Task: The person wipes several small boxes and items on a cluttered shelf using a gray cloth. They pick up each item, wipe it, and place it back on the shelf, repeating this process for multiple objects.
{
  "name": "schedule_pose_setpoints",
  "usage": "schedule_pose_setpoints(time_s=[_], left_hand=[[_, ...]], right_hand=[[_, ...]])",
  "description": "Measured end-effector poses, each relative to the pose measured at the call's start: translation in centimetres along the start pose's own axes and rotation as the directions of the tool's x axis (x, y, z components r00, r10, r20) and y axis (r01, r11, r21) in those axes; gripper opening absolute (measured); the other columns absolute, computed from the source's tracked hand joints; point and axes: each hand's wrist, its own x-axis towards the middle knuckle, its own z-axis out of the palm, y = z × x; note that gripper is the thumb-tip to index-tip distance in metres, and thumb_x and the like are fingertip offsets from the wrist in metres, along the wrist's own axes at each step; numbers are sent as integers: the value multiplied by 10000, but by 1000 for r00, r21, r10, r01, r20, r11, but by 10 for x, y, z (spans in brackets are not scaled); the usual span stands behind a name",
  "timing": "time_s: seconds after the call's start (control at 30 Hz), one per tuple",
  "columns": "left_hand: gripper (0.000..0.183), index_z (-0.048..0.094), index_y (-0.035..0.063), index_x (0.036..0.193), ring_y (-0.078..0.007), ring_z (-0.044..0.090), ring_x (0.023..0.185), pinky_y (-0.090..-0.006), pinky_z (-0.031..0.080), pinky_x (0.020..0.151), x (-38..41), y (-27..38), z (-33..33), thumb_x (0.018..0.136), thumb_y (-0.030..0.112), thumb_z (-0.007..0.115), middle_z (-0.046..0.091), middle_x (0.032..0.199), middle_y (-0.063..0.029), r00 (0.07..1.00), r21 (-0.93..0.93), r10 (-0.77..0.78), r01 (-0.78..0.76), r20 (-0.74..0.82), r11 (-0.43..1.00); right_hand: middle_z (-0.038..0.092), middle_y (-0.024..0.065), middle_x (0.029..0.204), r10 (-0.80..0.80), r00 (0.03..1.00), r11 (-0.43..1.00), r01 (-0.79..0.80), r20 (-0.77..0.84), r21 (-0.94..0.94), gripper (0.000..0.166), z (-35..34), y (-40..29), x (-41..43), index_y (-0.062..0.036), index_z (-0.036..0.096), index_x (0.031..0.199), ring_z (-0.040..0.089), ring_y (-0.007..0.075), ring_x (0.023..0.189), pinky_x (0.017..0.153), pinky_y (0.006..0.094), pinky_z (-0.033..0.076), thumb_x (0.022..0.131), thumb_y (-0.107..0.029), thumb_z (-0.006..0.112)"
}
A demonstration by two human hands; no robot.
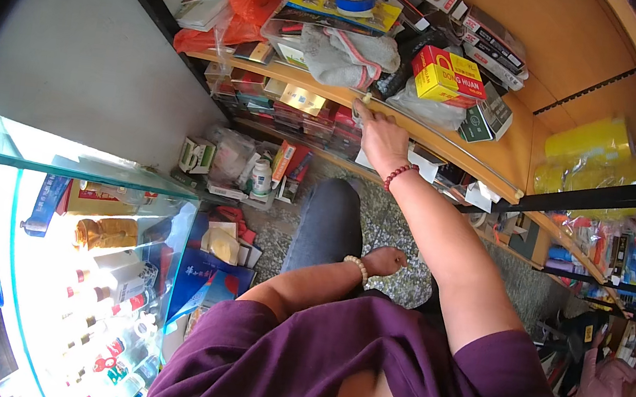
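Note:
My right hand, with a dark red bead bracelet at the wrist, reaches to the front edge of a wooden shelf. Its fingertips are at the edge beside a pale knob of a thin metal rail. A small greyish patch shows by the fingertips; whether they hold it is unclear. Behind the edge lie a grey cloth and a red and yellow carton. Lower down, my left hand hangs near my knee, fingers loosely curled and palm side hidden. A pale bead bracelet circles that wrist.
A lit glass display case with bottles stands at the left. Blue masking tape tops the shelf pile. On the floor are a white bottle and boxes. Yellow tape rolls sit right; a person in pink is beyond.

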Motion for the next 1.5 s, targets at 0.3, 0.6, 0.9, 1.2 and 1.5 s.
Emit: schedule_pose_setpoints(time_s=[0.3,0.6,0.9,1.2,1.5], left_hand=[[244,623,77,1009,-301,573,950,-381,437,849,27,-34,40,815,156,497,608,1010,-160,962,-52,255,-261,-99,964],[378,508,54,1218,-308,450,1164,-372,328,1001,19,-6,28,863,181,497,486,1258,-180,904,-83,409,-420,-121,904],[393,509,47,1217,-315,453,1165,-375,328,1008,19,-9,25,843,167,511,497,1256,-180,901,-45,418,-425,-119,904],[215,659,57,901,-300,617,821,-379,483,770,6,-4,5,753,90,507,645,907,-176,985,-61,159,-163,-64,985],[240,556,53,1112,-90,511,582,-228,445,550,-14,68,-48,920,156,457,608,818,-45,880,-698,-131,-263,-456,666]], right_hand=[[628,195,725,79,996,968,-83,28,237,403,7,-68,52,-53,518,1178,625,338,660,572,441,488,782,-123,502],[657,143,756,42,999,961,-40,-1,274,226,18,-151,113,25,588,961,654,278,718,595,389,510,825,-97,455],[633,137,989,-324,897,859,146,300,491,314,8,-166,75,-150,539,1202,622,285,877,742,389,509,896,-183,474],[571,20,1127,-94,938,-353,-346,335,869,412,-48,-29,-35,-49,491,1225,543,110,990,874,256,417,871,-233,592],[556,-10,1169,316,874,-707,-41,368,706,362,-96,59,-145,-122,487,1238,519,126,1075,930,312,408,929,-308,472]])
